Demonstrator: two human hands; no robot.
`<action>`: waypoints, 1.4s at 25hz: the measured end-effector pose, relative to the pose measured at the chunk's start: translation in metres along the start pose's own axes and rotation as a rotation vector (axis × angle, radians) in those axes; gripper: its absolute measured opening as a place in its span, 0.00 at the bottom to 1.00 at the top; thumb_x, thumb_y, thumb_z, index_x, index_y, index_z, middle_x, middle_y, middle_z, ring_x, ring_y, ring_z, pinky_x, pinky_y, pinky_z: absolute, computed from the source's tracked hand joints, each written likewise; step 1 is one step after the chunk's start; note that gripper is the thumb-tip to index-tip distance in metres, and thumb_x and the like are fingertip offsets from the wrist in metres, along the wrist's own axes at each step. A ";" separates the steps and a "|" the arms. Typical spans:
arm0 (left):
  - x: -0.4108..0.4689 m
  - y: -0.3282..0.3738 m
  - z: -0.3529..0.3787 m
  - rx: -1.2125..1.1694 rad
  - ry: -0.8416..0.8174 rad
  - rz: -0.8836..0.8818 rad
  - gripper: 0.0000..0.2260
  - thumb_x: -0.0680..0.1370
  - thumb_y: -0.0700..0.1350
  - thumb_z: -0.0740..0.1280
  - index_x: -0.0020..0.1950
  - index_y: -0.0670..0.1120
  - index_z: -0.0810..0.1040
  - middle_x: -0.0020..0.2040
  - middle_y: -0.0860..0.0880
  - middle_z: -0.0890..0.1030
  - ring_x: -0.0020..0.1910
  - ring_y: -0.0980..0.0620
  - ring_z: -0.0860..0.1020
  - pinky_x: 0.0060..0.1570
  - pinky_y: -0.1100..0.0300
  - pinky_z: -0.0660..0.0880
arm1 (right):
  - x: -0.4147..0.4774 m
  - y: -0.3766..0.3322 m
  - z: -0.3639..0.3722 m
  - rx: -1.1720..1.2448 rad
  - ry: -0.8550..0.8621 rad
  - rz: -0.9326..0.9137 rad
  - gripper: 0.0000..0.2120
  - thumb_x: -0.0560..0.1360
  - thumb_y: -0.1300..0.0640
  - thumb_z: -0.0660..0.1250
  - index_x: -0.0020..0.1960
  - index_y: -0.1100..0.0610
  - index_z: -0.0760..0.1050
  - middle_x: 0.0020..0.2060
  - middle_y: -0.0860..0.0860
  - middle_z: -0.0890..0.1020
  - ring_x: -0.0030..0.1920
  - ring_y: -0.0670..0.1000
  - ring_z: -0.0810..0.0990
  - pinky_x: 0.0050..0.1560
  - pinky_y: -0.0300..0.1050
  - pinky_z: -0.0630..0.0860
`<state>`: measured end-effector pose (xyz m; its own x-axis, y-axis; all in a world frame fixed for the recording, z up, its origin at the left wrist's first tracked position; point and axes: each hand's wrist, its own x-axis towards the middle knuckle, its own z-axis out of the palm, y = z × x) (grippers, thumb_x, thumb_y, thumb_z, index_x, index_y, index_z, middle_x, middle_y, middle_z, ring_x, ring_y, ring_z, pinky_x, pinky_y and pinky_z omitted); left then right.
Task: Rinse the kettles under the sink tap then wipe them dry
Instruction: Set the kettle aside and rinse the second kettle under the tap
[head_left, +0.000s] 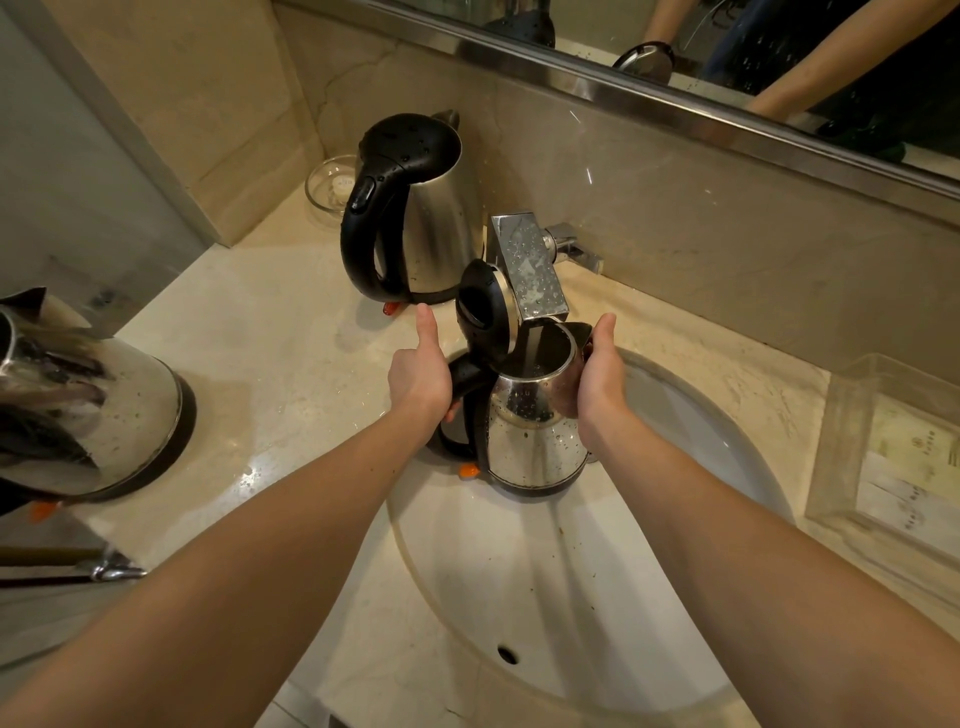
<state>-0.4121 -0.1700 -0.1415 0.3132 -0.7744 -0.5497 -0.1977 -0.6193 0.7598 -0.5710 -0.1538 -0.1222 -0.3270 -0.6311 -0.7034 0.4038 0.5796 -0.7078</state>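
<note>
A steel kettle (530, 431) with its black lid (480, 309) flipped open hangs over the white sink (545, 571), under the chrome tap (530, 265). Water streams from the tap into its mouth. My left hand (420, 371) grips the black handle, thumb pointing up. My right hand (600, 376) holds the kettle's wet right side near the spout. A second steel kettle (415, 208), lid closed and beaded with drops, stands on the counter behind and to the left. A third kettle (98, 410) lies tilted at the left edge.
A small glass dish (330, 187) sits in the back corner by the wall. A clear tray (888, 447) with paper packets stands on the counter at the right. A mirror (779, 52) runs along the back. A metal handle (111, 571) pokes in low left.
</note>
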 end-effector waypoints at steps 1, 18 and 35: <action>0.000 0.000 0.000 0.005 -0.001 0.001 0.34 0.79 0.73 0.44 0.42 0.43 0.69 0.39 0.41 0.76 0.29 0.47 0.76 0.22 0.60 0.72 | 0.000 0.000 0.000 0.002 0.002 -0.003 0.32 0.78 0.29 0.50 0.57 0.52 0.79 0.45 0.49 0.84 0.47 0.49 0.81 0.39 0.43 0.74; -0.001 -0.001 -0.001 0.001 -0.001 -0.009 0.33 0.79 0.72 0.45 0.39 0.44 0.68 0.38 0.42 0.73 0.32 0.47 0.75 0.21 0.62 0.71 | 0.004 0.002 -0.002 -0.010 -0.002 -0.018 0.31 0.77 0.28 0.49 0.58 0.50 0.78 0.42 0.47 0.84 0.42 0.48 0.81 0.35 0.40 0.74; -0.001 -0.003 -0.001 0.018 -0.003 0.014 0.34 0.79 0.72 0.43 0.39 0.43 0.69 0.37 0.41 0.73 0.30 0.48 0.74 0.21 0.63 0.71 | 0.002 0.002 -0.002 -0.021 0.004 -0.017 0.30 0.77 0.28 0.49 0.47 0.50 0.78 0.37 0.46 0.82 0.39 0.47 0.80 0.34 0.39 0.72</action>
<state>-0.4113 -0.1675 -0.1428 0.3075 -0.7832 -0.5404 -0.2189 -0.6109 0.7609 -0.5728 -0.1526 -0.1249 -0.3375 -0.6387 -0.6915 0.3800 0.5796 -0.7208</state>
